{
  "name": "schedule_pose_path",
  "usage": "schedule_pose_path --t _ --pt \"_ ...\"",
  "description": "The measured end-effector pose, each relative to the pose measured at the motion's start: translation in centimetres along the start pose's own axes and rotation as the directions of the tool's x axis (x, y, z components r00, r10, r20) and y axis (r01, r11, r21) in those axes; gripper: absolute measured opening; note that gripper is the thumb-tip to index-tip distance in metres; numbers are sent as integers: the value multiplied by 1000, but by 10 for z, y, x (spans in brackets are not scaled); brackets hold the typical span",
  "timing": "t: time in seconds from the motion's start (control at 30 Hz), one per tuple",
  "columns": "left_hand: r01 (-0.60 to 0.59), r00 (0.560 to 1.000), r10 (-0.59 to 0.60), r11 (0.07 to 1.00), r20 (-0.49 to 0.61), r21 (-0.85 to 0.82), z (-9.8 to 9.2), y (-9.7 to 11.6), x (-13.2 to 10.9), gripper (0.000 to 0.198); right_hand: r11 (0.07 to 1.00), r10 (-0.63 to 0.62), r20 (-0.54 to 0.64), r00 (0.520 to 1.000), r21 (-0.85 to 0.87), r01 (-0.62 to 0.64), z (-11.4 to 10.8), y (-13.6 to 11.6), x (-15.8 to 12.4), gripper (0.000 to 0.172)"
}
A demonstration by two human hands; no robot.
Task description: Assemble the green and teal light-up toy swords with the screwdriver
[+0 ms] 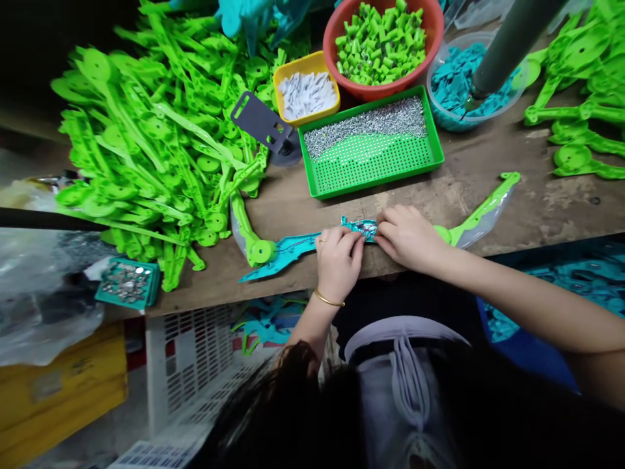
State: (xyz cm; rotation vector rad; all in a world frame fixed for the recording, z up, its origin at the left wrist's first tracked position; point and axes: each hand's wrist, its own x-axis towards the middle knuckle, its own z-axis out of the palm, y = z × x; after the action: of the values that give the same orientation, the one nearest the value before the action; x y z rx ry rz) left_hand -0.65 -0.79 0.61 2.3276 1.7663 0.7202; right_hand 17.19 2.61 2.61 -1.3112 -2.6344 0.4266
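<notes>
A long blue plastic toy part [296,246], its hollow side up with thin wires inside, lies along the table's front edge. Curved green plastic arms are joined at its ends: one green arm [244,228] on the left, another green arm [481,208] on the right, each with a clear strip. My left hand [339,251] has its fingers closed at the middle of the blue part. Beside it, my right hand [407,234] pinches at the wired section. Whatever is between the fingertips of either hand is too small or hidden to make out.
Behind my hands stand a green perforated tray [375,179] of screws, a yellow box [279,85] of white pieces, and a red bowl [334,71] of green pieces. Green parts [146,143] are heaped left. A dark pole [512,45] rises by the clear tub [520,91].
</notes>
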Motion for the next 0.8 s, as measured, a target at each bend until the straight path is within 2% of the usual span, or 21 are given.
schedule_pose_path --t 0.13,0.27,0.33,0.5,0.6,0.67,0.8 --pt "-37 997 37 999 69 -9 -1 -3 8 16 998 -39 -18 999 57 40 -3 5 -11 26" --pt "-109 981 116 993 158 -46 -2 -10 11 22 993 37 -19 999 111 -35 -5 13 -22 24" --pt "-130 976 137 990 170 -53 -2 -12 11 23 994 46 -10 999 104 -44 -6 14 -24 24" --pt "-233 967 238 970 94 -62 1 -17 9 22 1000 3 55 998 27 -5 -11 11 -18 28" --pt "-312 949 314 948 15 -68 4 -18 8 22 1000 25 108 994 -4 -25 -14 9 -13 27" --pt "-332 943 332 941 -18 -67 6 -19 7 23 999 34 118 992 31 -38 -15 11 -14 28" --pt "-318 948 316 945 -31 -78 9 -20 5 22 977 18 122 992 207 -43 -18 22 -26 34"
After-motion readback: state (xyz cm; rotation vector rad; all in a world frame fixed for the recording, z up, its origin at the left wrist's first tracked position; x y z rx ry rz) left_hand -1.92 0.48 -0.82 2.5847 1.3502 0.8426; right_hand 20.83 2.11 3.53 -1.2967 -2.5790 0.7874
